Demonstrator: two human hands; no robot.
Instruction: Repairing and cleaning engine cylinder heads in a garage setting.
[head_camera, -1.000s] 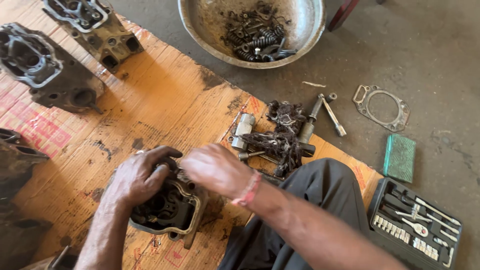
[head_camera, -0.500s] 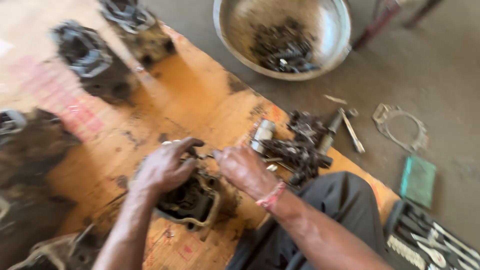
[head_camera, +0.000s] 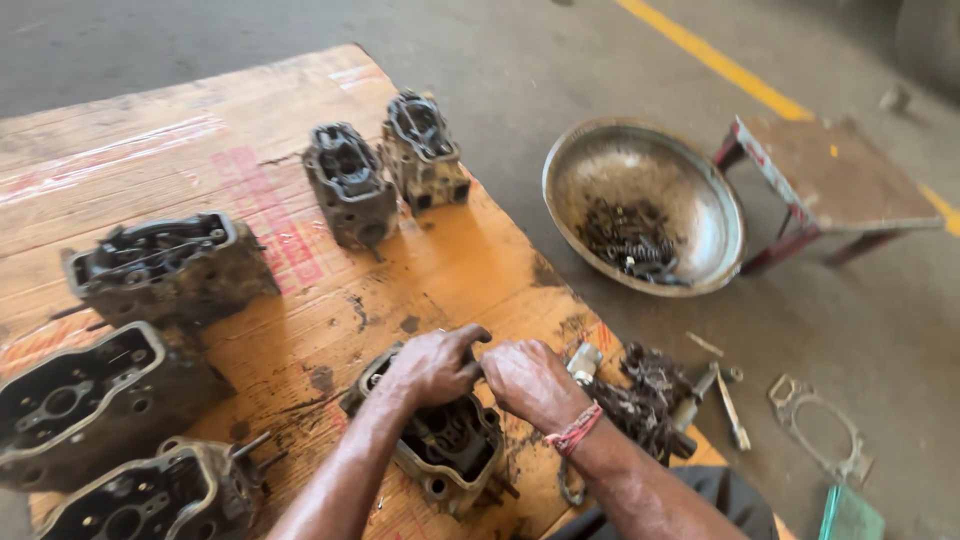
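Note:
A greasy metal cylinder head (head_camera: 445, 450) lies on a flattened sheet of orange cardboard (head_camera: 300, 250) just in front of me. My left hand (head_camera: 432, 365) is curled over its top rim, fingers closed on it. My right hand (head_camera: 528, 380), with a red band at the wrist, presses against the same rim beside the left hand. What the fingers pinch between them is hidden. A heap of small dark metal parts (head_camera: 640, 395) sits right of my right hand.
Several more cylinder heads stand on the cardboard: two at the back (head_camera: 350, 185), others at the left (head_camera: 165, 265). A round metal basin (head_camera: 700, 200) holding springs and bolts sits on the concrete floor beside a low stool (head_camera: 830, 170). A gasket (head_camera: 815, 425) lies at right.
The view has swung up and to the left, bringing more cylinder heads, the stool and a yellow floor line into sight. Both hands stay on the same cylinder head.

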